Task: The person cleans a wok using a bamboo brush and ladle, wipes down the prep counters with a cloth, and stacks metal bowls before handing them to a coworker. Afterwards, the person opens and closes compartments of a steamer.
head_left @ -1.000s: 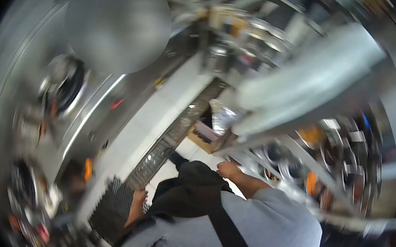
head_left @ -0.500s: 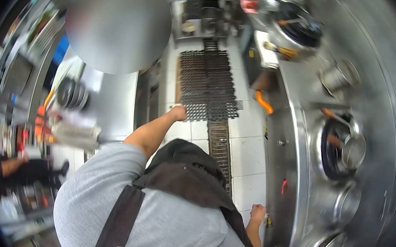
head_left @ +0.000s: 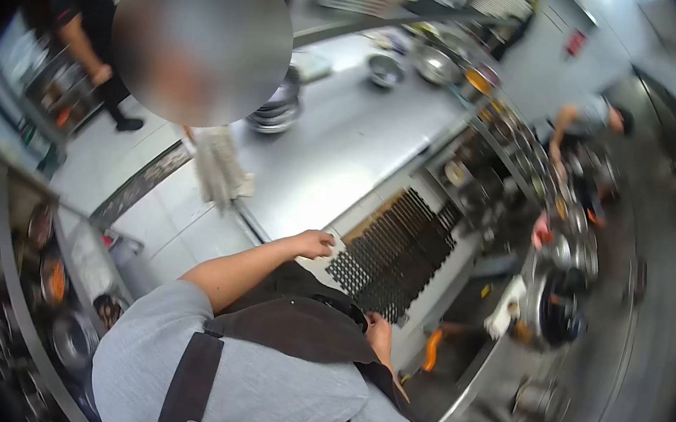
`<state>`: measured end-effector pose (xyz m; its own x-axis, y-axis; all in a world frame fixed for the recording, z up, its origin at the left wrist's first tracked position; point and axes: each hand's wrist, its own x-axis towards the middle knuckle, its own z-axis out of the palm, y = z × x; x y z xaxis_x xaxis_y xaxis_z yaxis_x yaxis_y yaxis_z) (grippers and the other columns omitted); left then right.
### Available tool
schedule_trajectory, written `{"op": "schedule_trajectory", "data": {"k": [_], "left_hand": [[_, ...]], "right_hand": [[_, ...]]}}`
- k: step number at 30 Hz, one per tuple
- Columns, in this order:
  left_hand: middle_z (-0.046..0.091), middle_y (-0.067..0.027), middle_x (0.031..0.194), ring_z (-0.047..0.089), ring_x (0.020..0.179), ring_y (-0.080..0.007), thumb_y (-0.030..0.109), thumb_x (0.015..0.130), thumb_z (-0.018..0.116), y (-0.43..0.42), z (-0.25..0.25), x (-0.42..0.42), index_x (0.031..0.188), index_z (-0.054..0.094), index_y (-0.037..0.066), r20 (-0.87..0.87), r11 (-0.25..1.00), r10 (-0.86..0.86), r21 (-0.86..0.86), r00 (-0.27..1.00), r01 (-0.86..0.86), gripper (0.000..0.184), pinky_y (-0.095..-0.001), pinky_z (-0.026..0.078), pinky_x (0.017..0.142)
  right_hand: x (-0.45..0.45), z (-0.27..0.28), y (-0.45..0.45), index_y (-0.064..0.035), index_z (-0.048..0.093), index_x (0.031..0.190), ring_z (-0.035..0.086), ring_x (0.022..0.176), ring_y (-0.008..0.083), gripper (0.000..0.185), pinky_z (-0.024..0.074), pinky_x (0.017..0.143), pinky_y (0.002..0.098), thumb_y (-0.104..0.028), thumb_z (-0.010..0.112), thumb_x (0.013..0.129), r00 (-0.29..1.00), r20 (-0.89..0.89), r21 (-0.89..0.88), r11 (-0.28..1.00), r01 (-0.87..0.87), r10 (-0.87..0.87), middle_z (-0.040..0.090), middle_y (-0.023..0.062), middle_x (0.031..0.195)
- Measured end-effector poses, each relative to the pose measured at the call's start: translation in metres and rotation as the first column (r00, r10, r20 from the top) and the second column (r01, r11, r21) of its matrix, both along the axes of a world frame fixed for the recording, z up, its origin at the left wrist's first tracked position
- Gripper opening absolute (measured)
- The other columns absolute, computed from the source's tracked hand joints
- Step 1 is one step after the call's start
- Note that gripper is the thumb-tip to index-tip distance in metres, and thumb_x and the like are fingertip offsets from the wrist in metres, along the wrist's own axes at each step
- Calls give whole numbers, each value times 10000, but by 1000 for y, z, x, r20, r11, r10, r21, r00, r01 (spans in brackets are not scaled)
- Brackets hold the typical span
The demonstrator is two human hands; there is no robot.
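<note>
My left hand [head_left: 315, 245] hangs in front of me with its fingers loosely curled and nothing visible in it. It is nearest to the edge of the steel worktable [head_left: 343, 158], above the black floor mat [head_left: 395, 254]. My right hand [head_left: 377, 331] is close against the dark apron [head_left: 285, 326] at my waist. Its fingers are partly hidden there, so I cannot tell whether they grip anything. A pale cloth [head_left: 219, 167] hangs at the near corner of the worktable.
Stacked bowls [head_left: 276, 114] and a single metal bowl [head_left: 386, 71] stand on the worktable. A person in dark clothes [head_left: 87, 16] stands at the left. Another person [head_left: 582, 121] leans over the cooking line at the right. A shelf of pans [head_left: 66, 331] is at the lower left.
My view has swung left, bringing the worktable and the left shelf further in. My right hand has come from beside the stove counter to my waist. The left hand stays out in front.
</note>
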<state>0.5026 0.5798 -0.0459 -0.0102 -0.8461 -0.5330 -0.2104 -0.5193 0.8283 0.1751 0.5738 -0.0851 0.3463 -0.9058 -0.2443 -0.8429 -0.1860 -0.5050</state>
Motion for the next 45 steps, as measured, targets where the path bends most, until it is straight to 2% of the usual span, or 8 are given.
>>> {"op": "schedule_trajectory", "data": {"k": [8, 14, 16, 20, 23, 30, 40, 45], "left_hand": [[602, -72, 1012, 587, 947, -179, 183, 813, 633, 120, 5, 61, 1191, 502, 23, -540, 673, 629, 17, 559, -740, 431, -292, 476, 756], [513, -112, 1180, 536, 1050, -205, 184, 759, 674, 192, 21, 110, 1306, 385, 71, -276, 153, 947, -66, 165, -986, 628, -352, 472, 787], [421, -139, 1293, 458, 1158, -232, 190, 740, 689, 179, 55, 126, 1366, 302, 98, -228, 32, 964, -404, 135, -914, 742, -390, 443, 873], [444, -189, 1281, 469, 1154, -306, 218, 679, 714, 118, 80, 158, 1332, 357, 113, 137, 197, 980, -805, 147, -560, 751, -393, 411, 924], [565, -238, 1098, 545, 1045, -351, 197, 698, 661, 85, 72, 161, 1187, 491, 61, 342, 381, 912, -505, 225, -775, 536, -387, 441, 880], [619, -233, 959, 584, 942, -384, 196, 723, 572, 98, 37, 106, 1092, 538, 35, 401, 148, 914, -471, -62, -870, 404, -421, 458, 828], [640, -141, 861, 596, 772, -214, 248, 684, 591, 97, 58, 56, 977, 613, -27, -160, -86, 984, -18, -82, -996, 403, -339, 471, 726], [643, -113, 850, 599, 773, -190, 271, 712, 619, 92, 63, 55, 1013, 602, -33, -123, 64, 989, -165, 85, -984, 429, -324, 471, 684]], "right_hand": [[94, 8, -119, -44, 648, 968, 619, 861, 332, 279, 481, 784, 400, -265, 597, 805, 790, -285, 69, 833, -549, 543, 652, 165, 881], [185, 15, -130, -62, 651, 966, 604, 873, 349, 279, 478, 783, 409, -280, 597, 800, 626, -130, 107, 638, -762, 769, 637, 190, 882], [215, 14, -121, -45, 648, 961, 608, 849, 356, 290, 482, 757, 406, -285, 596, 806, 534, 27, 57, 532, -845, 845, 637, 194, 872], [277, 31, -110, -30, 634, 993, 627, 804, 326, 315, 495, 730, 369, -293, 587, 825, 310, 216, 46, 307, -950, 926, 642, 191, 871], [306, 41, -114, -30, 628, 1014, 638, 781, 300, 321, 502, 716, 348, -291, 587, 832, 190, 261, 38, 186, -982, 947, 651, 178, 877], [315, 27, -157, -16, 616, 1042, 648, 687, 169, 352, 511, 653, 292, -304, 602, 840, 326, 390, 199, 267, -943, 861, 663, 129, 810], [351, 69, -126, 32, 573, 1078, 604, 694, 148, 314, 478, 589, 254, -205, 574, 872, 393, 668, 364, 182, -913, 632, 628, 107, 842], [397, 124, -80, 57, 473, 1192, 568, 928, 188, 399, 478, 750, 293, -152, 563, 864, 279, 885, 208, 220, -953, 372, 577, 145, 1046]]}}
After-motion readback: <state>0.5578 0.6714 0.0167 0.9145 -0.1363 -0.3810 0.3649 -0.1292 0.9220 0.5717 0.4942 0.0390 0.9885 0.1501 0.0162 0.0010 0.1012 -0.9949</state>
